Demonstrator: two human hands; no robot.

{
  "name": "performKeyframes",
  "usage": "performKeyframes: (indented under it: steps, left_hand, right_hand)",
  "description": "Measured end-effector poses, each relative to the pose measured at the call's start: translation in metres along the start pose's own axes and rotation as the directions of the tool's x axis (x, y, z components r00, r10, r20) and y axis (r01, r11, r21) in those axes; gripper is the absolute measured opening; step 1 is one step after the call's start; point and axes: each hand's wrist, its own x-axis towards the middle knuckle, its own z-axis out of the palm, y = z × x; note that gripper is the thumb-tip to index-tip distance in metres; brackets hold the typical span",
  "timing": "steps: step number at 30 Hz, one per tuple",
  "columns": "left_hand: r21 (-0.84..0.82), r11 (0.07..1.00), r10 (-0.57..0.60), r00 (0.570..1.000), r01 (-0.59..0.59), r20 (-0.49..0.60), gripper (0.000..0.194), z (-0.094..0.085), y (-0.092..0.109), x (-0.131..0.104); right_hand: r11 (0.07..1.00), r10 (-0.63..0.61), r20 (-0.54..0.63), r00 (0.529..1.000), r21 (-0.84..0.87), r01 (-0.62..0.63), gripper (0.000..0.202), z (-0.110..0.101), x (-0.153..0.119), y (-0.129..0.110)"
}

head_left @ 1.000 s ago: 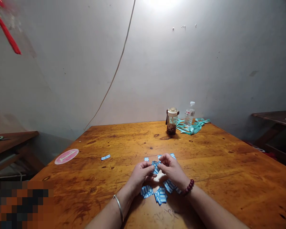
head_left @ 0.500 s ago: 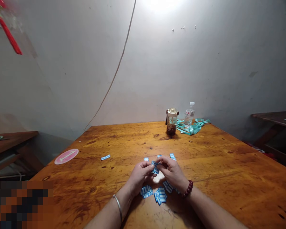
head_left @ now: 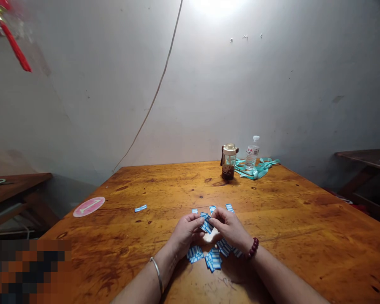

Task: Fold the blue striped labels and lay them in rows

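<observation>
Several blue-and-white striped cards are held just above the table between my two hands. My left hand is closed on their left side, its thumb on top. On their right side, the thumb and fingers of my right hand pinch the edge. Below my hands, more striped pieces lie in small piles: one on the left, one in the middle and one partly under my right wrist. A few small pieces lie beyond my hands.
The wooden table bears a lidded cup of dark liquid, a clear water bottle and turquoise ribbon at the back. A pink oval sign and a small striped piece lie on the left.
The fingers of my right hand have drawn back and down slightly, showing more of the held cards and of a piece behind them. The view has shifted slightly.
</observation>
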Motion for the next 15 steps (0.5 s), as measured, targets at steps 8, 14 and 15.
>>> performKeyframes:
  steps: [8,14,15]
  left_hand:
    - [0.002,1.0,-0.007,1.0,0.007,0.002,0.022,-0.0003,-0.0003,-0.0003]
    - [0.026,1.0,-0.002,1.0,0.003,-0.024,0.019,-0.001,-0.0006,0.0011]
    - [0.029,1.0,0.004,1.0,-0.004,-0.024,0.02,-0.0008,-0.0005,0.0011]
  right_hand:
    - [0.997,0.0,0.03,1.0,-0.083,0.002,0.017,-0.0016,-0.0004,-0.0008]
    - [0.995,0.004,0.022,1.0,-0.096,-0.001,0.016,-0.0023,-0.0008,-0.0013]
    - [0.997,0.011,0.014,1.0,-0.08,-0.01,0.015,-0.0018,-0.0005,-0.0003]
